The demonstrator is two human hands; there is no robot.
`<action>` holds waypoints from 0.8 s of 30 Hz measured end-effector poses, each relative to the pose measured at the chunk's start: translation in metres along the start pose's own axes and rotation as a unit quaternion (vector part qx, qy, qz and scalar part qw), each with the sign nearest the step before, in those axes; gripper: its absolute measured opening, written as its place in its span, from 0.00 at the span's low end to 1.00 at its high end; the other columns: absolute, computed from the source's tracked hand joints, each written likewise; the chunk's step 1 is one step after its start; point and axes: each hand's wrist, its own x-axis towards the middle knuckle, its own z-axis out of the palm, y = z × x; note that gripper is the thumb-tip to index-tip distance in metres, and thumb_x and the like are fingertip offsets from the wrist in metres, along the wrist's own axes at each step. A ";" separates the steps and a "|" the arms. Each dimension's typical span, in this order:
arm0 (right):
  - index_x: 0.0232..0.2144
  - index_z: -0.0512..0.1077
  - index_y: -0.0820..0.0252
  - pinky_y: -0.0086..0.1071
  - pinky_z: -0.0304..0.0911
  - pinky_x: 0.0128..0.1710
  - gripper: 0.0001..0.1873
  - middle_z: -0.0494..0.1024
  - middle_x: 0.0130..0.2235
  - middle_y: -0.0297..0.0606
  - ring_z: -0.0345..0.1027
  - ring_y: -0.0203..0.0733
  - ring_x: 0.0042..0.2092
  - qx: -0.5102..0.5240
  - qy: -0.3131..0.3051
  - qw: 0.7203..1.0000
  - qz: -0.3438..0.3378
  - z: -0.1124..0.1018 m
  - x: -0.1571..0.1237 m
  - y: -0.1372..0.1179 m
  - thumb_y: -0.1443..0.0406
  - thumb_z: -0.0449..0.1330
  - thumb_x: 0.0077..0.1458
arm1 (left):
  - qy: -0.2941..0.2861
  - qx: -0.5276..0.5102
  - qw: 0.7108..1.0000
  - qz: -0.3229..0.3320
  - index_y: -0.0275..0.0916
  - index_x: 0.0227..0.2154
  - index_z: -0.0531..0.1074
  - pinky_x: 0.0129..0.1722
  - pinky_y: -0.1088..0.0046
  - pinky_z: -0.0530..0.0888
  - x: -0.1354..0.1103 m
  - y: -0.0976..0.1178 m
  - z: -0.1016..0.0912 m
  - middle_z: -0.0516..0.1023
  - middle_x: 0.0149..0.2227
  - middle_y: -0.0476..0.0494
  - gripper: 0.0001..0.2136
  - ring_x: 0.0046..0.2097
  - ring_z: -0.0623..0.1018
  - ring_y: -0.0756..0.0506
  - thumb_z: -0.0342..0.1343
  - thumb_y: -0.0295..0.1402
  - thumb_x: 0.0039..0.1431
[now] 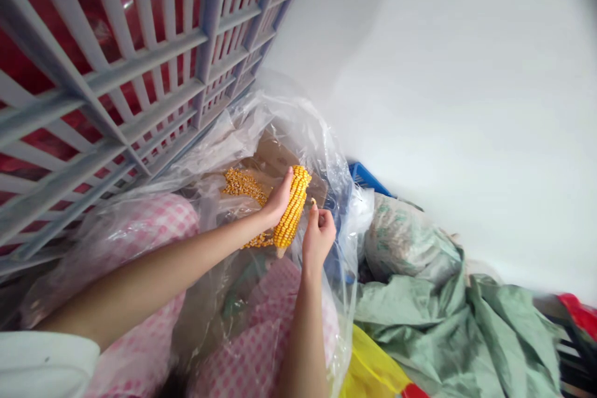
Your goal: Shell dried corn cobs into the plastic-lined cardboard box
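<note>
A white wall (466, 74) is being faced, and an ear of yellow corn (291, 208) is being held in front of it. Below the ear, a pink gingham cloth (252, 342) is being draped, and a white sleeve (41, 360) is being worn on the arm to its left. The ear is being gripped by the left hand (278, 198), its fingers clenched around the cob. Just right of the ear, the right hand (319, 236) is being kept close, its fingertips (313, 211) pinched on a single kernel (312, 201). Behind the ear, loose kernels (240, 186) are being collected on cardboard (280, 158), and clear plastic sheeting (298, 137) is being spread around it. Farther left, a grey-blue plastic crate (116, 56) is being stood, while a blue basket (366, 177), a yellow bag (368, 364) and a green woven sack (448, 329) are being kept farther right.
</note>
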 end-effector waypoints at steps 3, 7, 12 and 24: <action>0.31 0.67 0.61 0.27 0.55 0.31 0.19 0.69 0.27 0.34 0.60 0.35 0.28 -0.034 0.022 0.999 -0.024 0.000 -0.002 0.000 0.53 0.47 0.53 | 0.014 0.012 1.000 -0.016 0.38 0.24 0.70 0.21 0.75 0.62 0.000 0.009 0.001 0.67 0.18 0.49 0.26 0.19 0.66 0.52 0.44 0.59 0.46; 0.42 0.66 0.61 0.30 0.57 0.36 0.20 0.74 0.37 0.41 0.66 0.39 0.34 -0.053 -0.031 0.996 -0.057 0.007 -0.006 -0.001 0.57 0.43 0.56 | -0.001 0.001 1.000 -0.031 0.39 0.27 0.72 0.25 0.74 0.65 -0.002 0.008 0.003 0.69 0.19 0.48 0.26 0.23 0.70 0.50 0.44 0.58 0.47; 0.44 0.67 0.62 0.30 0.58 0.36 0.21 0.74 0.39 0.43 0.67 0.40 0.36 -0.035 -0.047 0.997 -0.043 0.010 -0.006 0.000 0.59 0.44 0.55 | -0.010 -0.001 0.999 -0.033 0.39 0.31 0.73 0.29 0.73 0.67 -0.003 0.004 0.005 0.73 0.23 0.47 0.27 0.28 0.73 0.48 0.45 0.58 0.47; 0.47 0.63 0.63 0.27 0.54 0.27 0.22 0.67 0.24 0.32 0.56 0.33 0.23 0.012 -0.049 0.999 -0.007 0.003 -0.007 -0.006 0.58 0.46 0.54 | 0.001 0.023 1.000 -0.020 0.38 0.26 0.72 0.25 0.74 0.62 0.001 0.009 0.001 0.68 0.19 0.49 0.26 0.22 0.67 0.51 0.44 0.57 0.48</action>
